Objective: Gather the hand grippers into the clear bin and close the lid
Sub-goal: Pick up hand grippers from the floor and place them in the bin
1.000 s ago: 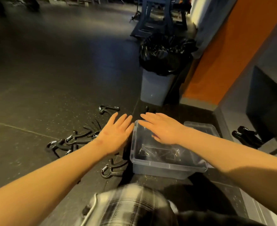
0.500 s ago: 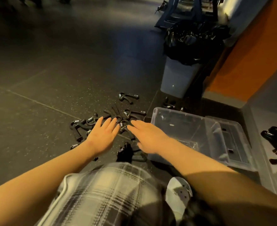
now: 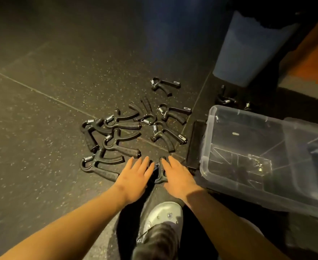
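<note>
Several black hand grippers point(image 3: 117, 139) with metal springs lie scattered on the dark speckled floor. The clear bin point(image 3: 248, 192) stands open to their right, with its lid point(image 3: 308, 156) lying tilted in the bin's right side. My left hand point(image 3: 135, 177) and my right hand point(image 3: 177, 177) reach down side by side, fingers straight, palms down, holding nothing. Between them lies one hand gripper point(image 3: 160, 173), partly hidden by both hands. Two more hand grippers point(image 3: 227, 99) lie beyond the bin.
A pale waste bin point(image 3: 246, 49) with a black liner stands at the back right. A flat black object point(image 3: 194, 143) lies against the bin's left wall. My shoe point(image 3: 163, 216) is on the floor below my hands. Orange wall at far right.
The view has tipped down and closer to the floor. Both hands have dropped from above the bin to the nearest hand gripper on the floor.
</note>
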